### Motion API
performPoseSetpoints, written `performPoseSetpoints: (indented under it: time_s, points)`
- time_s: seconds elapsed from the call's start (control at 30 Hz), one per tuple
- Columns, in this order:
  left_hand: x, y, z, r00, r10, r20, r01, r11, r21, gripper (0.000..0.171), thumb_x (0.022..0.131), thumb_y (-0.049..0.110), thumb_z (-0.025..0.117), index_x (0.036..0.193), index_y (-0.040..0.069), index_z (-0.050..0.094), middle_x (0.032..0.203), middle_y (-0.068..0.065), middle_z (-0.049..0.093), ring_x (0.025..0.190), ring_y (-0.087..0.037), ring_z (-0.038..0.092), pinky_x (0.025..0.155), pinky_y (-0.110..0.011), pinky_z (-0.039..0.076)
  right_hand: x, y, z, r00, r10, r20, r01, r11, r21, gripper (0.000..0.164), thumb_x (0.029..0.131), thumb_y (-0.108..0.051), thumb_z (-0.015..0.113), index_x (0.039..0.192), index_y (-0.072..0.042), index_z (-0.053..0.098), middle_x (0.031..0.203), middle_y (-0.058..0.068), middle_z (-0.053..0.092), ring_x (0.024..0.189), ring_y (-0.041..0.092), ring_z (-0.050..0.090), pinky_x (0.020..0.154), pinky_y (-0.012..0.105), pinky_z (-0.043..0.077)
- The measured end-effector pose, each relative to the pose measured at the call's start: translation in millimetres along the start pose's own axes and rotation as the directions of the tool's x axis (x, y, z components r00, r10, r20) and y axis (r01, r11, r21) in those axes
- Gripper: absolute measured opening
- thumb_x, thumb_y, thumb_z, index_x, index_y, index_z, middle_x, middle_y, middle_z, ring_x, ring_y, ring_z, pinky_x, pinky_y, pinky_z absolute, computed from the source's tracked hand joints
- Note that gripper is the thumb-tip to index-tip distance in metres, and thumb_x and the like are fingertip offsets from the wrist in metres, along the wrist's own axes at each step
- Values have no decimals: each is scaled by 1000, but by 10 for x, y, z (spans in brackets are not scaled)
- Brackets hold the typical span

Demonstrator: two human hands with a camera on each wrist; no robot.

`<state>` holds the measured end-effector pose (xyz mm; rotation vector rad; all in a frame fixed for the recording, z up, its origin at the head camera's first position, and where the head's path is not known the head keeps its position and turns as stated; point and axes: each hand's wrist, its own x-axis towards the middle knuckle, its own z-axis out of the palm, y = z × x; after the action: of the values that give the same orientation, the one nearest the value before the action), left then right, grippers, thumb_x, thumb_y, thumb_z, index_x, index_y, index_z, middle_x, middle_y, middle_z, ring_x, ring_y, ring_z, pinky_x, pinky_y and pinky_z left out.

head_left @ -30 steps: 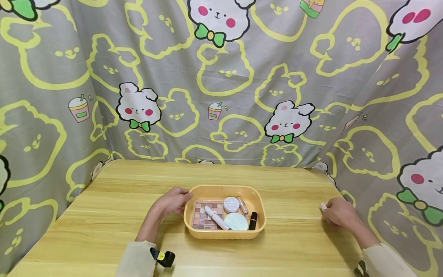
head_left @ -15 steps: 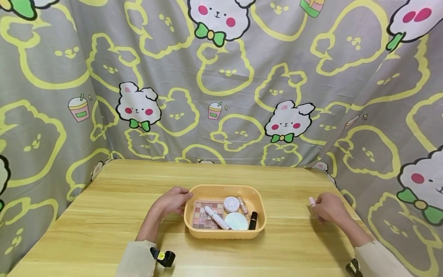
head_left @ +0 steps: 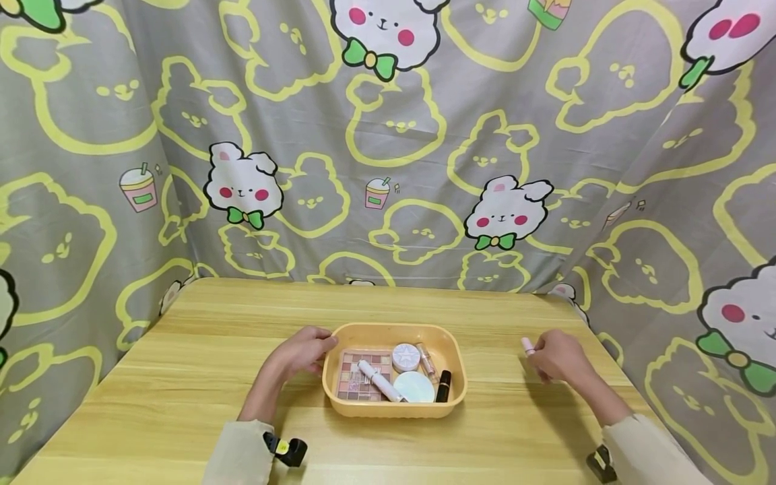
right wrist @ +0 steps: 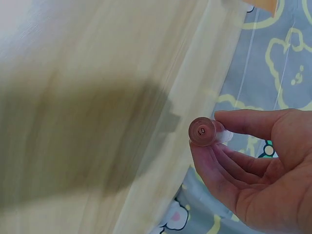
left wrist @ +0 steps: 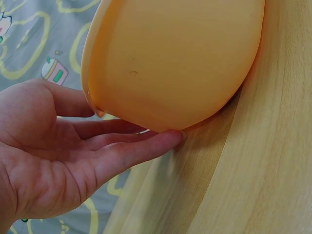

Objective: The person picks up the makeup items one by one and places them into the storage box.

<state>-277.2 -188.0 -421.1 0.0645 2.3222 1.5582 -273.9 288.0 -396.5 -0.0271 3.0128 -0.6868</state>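
A shallow yellow plastic basin (head_left: pixel 395 409) sits on the table, filled with makeup. My left hand (head_left: pixel 303 351) holds its left end, the thumb at the rim and the fingers (left wrist: pixel 146 146) against the outside wall. Over the table to the right of the basin, my right hand (head_left: pixel 560 357) pinches a small lip gloss tube (right wrist: pixel 202 131) between thumb and fingers. Its round base, marked 01, faces the right wrist camera. In the head view only the pale pink end of the lip gloss (head_left: pixel 528 345) shows, pointing up and left.
The basin holds an eyeshadow palette (head_left: pixel 358 387) under a white tube (head_left: pixel 377 380), a round star-marked case (head_left: pixel 405 358), a pale round compact (head_left: pixel 415 388), a clear slim tube (head_left: pixel 427 362) and a black lipstick (head_left: pixel 444 386). Patterned curtain (head_left: pixel 400 222) encloses the wooden table (head_left: pixel 182 391).
My right hand has moved left toward the basin, carrying the lip gloss. My left hand and the basin have stayed in place.
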Motion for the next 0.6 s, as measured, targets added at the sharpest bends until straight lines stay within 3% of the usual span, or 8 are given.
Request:
performPoseSetpoints:
  time_s: [0.6]
  points:
    - [8, 2, 0, 1000, 0, 4, 0, 1000, -5, 43, 108, 17, 45, 140, -11, 51, 124, -22, 67, 110, -30, 68, 79, -42, 62, 39, -375, 7, 999, -43, -11, 43, 999, 21, 12, 83, -11, 67, 77, -2, 62, 55, 4, 63, 53, 20, 62, 51, 30, 45]
